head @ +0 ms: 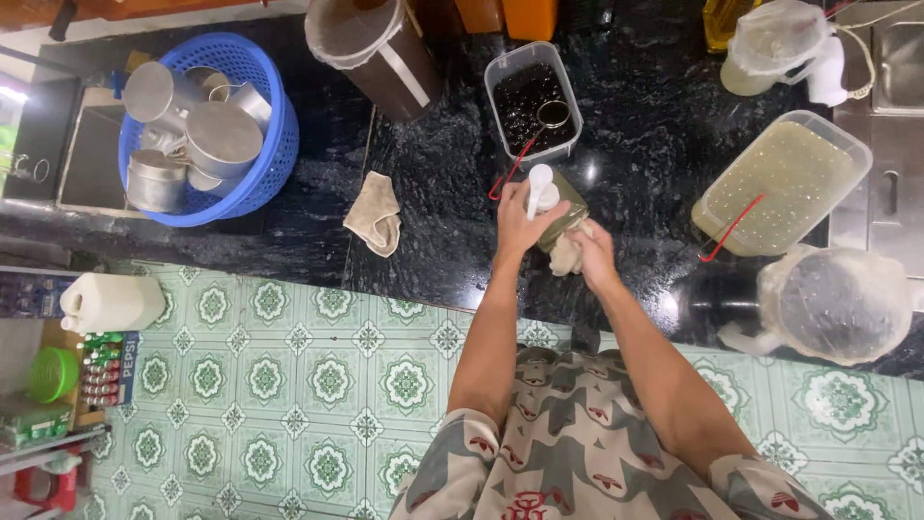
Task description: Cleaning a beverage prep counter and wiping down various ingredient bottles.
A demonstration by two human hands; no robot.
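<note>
the left hand (pixel 518 223) grips a white-capped bottle (pixel 551 197) standing upright on the black counter (pixel 433 231). the right hand (pixel 590 252), just beside it, is closed on a pale cloth (pixel 566 256) pressed against the bottle's side.

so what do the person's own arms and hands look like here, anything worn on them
Both arms are bare from the short sleeves down. The left hand and right hand wear no gloves, and no watch, ring or band shows. The sleeves belong to a loose beige and grey-green zigzag patterned shirt with small red marks.
</note>
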